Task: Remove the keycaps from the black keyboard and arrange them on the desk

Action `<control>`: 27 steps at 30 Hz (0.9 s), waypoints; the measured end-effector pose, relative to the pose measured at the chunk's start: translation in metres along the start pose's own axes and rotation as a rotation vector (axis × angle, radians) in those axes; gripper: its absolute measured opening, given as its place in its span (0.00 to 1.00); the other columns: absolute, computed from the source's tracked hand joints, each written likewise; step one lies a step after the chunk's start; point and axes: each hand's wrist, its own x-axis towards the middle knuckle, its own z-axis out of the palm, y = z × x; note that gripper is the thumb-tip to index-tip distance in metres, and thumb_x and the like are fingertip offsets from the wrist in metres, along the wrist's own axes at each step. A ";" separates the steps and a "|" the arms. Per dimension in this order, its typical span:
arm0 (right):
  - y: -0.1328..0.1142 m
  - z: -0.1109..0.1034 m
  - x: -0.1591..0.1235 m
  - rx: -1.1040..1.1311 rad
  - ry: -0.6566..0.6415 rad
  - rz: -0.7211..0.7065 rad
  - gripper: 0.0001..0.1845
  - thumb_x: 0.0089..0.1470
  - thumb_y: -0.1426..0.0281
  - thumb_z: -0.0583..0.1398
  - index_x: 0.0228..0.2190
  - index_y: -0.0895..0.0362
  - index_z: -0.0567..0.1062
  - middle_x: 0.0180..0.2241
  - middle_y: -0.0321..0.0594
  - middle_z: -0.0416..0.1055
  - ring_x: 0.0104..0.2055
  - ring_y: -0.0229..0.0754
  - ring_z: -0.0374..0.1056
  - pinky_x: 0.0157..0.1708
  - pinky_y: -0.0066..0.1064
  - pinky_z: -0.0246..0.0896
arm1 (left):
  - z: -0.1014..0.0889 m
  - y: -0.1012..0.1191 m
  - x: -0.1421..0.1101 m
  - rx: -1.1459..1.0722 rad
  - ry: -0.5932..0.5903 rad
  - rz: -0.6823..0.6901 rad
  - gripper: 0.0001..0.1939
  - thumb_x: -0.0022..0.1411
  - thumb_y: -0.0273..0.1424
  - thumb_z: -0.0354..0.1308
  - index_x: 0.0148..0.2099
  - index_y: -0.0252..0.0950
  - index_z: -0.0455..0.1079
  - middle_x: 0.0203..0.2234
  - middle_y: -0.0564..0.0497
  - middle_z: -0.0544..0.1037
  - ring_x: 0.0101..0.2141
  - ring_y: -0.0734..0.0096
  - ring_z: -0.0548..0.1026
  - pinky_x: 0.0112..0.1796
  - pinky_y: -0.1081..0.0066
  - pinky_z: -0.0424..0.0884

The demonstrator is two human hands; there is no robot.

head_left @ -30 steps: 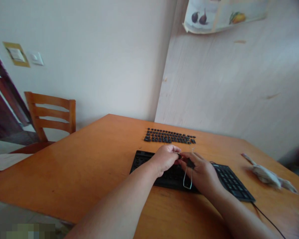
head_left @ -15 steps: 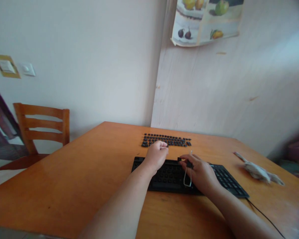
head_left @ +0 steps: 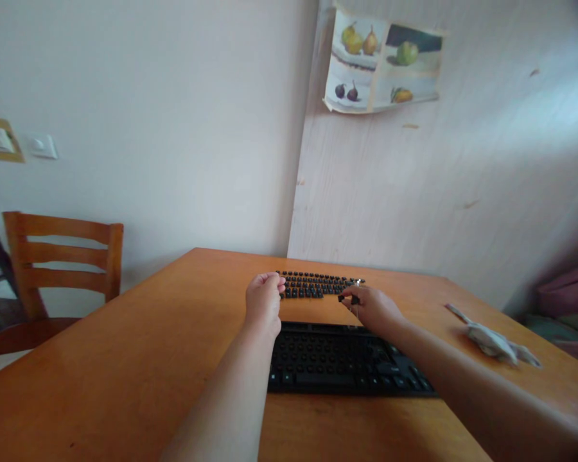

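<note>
1 black keyboard (head_left: 337, 360), long axis crosswise, right grip (head_left: 374, 309) pinching 1 keycap (head_left: 341, 298), left grip (head_left: 264, 300) pressed together

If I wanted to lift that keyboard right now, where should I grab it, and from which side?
Probably by the long near edge of the keyboard, two-handed, coming from the near side. It lies flat and long, and a long stretch of that edge shows uncovered, while the right forearm crosses its right part and loose keys lie in rows beyond its far edge.
</note>
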 end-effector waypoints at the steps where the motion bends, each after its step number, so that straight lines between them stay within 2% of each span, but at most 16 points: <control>1: 0.000 0.004 0.007 -0.016 -0.013 0.010 0.15 0.56 0.63 0.58 0.44 0.49 0.78 0.42 0.40 0.77 0.43 0.44 0.72 0.41 0.30 0.61 | -0.001 0.000 0.001 -0.011 0.009 -0.013 0.10 0.48 0.32 0.60 0.34 0.33 0.71 0.28 0.47 0.79 0.27 0.74 0.74 0.27 0.75 0.63; 10: -0.004 0.029 0.042 -0.121 -0.108 0.031 0.15 0.55 0.66 0.57 0.42 0.48 0.80 0.41 0.42 0.77 0.43 0.45 0.72 0.39 0.32 0.60 | -0.005 0.003 0.007 -0.099 0.079 -0.106 0.10 0.47 0.33 0.60 0.34 0.35 0.70 0.31 0.47 0.80 0.29 0.73 0.76 0.29 0.74 0.63; 19: -0.007 0.042 0.051 -0.193 -0.128 0.044 0.16 0.56 0.65 0.56 0.44 0.47 0.79 0.43 0.43 0.77 0.44 0.49 0.72 0.40 0.35 0.62 | -0.007 0.005 0.009 -0.173 0.125 -0.143 0.10 0.47 0.32 0.60 0.34 0.35 0.71 0.31 0.49 0.80 0.30 0.74 0.76 0.31 0.73 0.63; 27: -0.007 0.044 0.052 -0.220 -0.140 0.051 0.16 0.56 0.65 0.56 0.44 0.45 0.79 0.43 0.43 0.77 0.44 0.49 0.72 0.40 0.35 0.62 | -0.007 0.002 0.011 -0.164 0.123 -0.132 0.09 0.47 0.32 0.60 0.32 0.35 0.71 0.29 0.49 0.80 0.27 0.74 0.75 0.30 0.73 0.63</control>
